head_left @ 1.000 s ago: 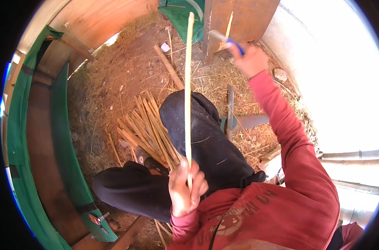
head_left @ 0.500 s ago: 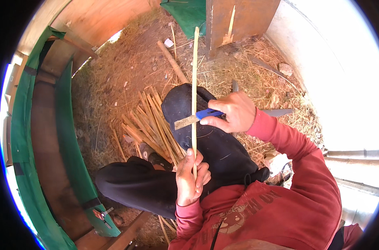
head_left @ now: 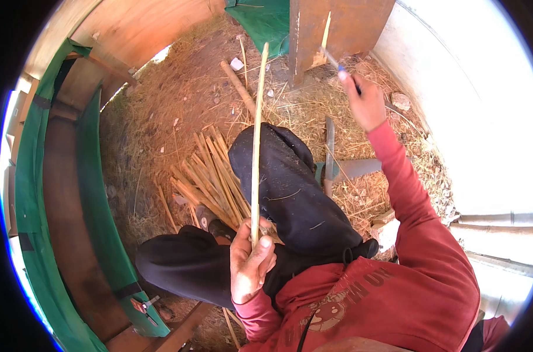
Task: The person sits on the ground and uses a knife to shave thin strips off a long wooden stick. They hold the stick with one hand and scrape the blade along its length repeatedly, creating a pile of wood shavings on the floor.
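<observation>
My left hand [head_left: 250, 261] is closed around the lower end of a long, pale wooden strip [head_left: 257, 135]. The strip stands out away from me, over my dark-trousered knee, its far tip reaching past the knee. Up and to the right, my right hand [head_left: 365, 101] grips a utility knife [head_left: 341, 69] with a blue handle. Its blade points away to the upper left, apart from the strip, in front of a brown board. Most of the knife's handle is hidden by my fingers.
Left of my knee lies a heap of split wooden strips [head_left: 211, 173]. A long blade [head_left: 330, 141] and a handsaw [head_left: 360, 168] rest on straw at the right. Ahead are a round pole [head_left: 237, 85] and an upright brown board [head_left: 343, 29]. A green-edged bench [head_left: 90, 193] runs along the left.
The knife in my right hand has left the strip and swung far forward and right. My left hand has shifted slightly left and turned, tilting the strip.
</observation>
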The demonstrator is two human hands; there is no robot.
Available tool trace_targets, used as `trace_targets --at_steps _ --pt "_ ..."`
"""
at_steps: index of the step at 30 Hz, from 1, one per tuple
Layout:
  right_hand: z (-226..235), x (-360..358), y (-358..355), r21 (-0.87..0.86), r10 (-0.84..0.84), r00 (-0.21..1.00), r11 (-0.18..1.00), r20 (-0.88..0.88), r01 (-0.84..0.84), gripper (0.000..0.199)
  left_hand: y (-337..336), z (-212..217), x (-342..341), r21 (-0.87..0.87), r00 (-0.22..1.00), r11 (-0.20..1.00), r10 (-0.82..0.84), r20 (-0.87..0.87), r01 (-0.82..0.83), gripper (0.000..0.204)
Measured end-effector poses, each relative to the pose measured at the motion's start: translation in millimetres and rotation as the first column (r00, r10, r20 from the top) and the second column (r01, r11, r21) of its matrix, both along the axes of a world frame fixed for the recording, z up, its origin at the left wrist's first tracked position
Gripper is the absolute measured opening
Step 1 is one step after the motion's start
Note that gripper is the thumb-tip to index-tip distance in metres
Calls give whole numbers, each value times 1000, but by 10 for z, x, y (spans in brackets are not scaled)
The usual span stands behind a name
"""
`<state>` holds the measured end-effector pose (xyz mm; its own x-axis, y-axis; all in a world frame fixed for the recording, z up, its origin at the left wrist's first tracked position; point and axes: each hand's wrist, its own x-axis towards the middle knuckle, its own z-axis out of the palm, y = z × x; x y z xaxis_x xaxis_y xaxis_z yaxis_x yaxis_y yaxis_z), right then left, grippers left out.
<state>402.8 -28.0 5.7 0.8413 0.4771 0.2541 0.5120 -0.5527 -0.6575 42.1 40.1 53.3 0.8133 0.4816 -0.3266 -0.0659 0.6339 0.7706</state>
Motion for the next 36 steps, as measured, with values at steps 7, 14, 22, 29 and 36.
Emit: trace_targets --at_steps 7,14,22,29,36 --pt "217 -1027 -76 190 615 770 746 169 -638 28 -34 50 -34 145 982 983 -84 -171 110 25" --pt "215 -1055 8 49 599 728 760 333 -648 31 -142 161 -99 234 976 969 -21 -218 73 19" --pt "299 -556 206 21 316 843 933 435 -360 38 -252 129 -238 165 982 986 -6 -187 38 20" --pt "170 698 94 -38 -274 936 957 219 289 48 -267 170 -487 69 995 994 -81 -62 86 21" --pt "494 -696 -54 188 550 755 749 358 -635 36 -142 -16 -459 -76 998 996 -55 1 55 27"
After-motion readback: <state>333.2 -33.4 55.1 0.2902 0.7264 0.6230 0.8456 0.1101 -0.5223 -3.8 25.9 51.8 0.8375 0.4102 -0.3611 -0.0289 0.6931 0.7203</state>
